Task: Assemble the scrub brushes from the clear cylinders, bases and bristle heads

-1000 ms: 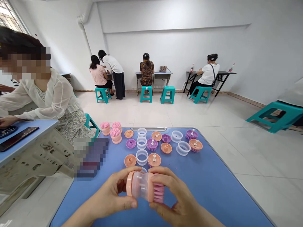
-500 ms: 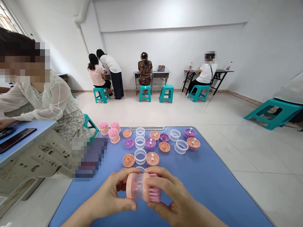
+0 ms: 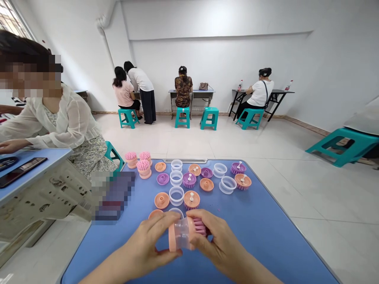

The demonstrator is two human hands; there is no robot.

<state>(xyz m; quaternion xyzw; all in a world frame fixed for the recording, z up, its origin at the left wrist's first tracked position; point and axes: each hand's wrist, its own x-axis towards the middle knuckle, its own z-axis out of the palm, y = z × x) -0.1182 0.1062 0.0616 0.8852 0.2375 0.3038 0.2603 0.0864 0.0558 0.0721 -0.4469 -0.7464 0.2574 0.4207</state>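
Observation:
Both my left hand (image 3: 151,242) and my right hand (image 3: 219,244) grip a round scalp brush (image 3: 183,232) from either side. It has a peach base, a clear plastic ring in the middle and pink bristles pointing right, partly hidden by my fingers. Ahead on the blue table (image 3: 260,221) lie loose parts in rows: peach discs (image 3: 162,200), clear rings (image 3: 177,196), purple bristle heads (image 3: 189,180) with white pegs and peach caps (image 3: 191,199) with pegs. Several finished pink brushes (image 3: 143,169) stand at the far left corner.
A co-worker (image 3: 56,118) sits at a neighbouring blue table (image 3: 38,152) on my left, with a phone (image 3: 22,171) on it. A pixelated patch (image 3: 114,196) covers something at my table's left edge. Several people sit at far tables beside teal stools.
The brush has turned in my hands and shifted right. Its bristles now point right and up rather than down toward me, and the peach base sits lower and further right.

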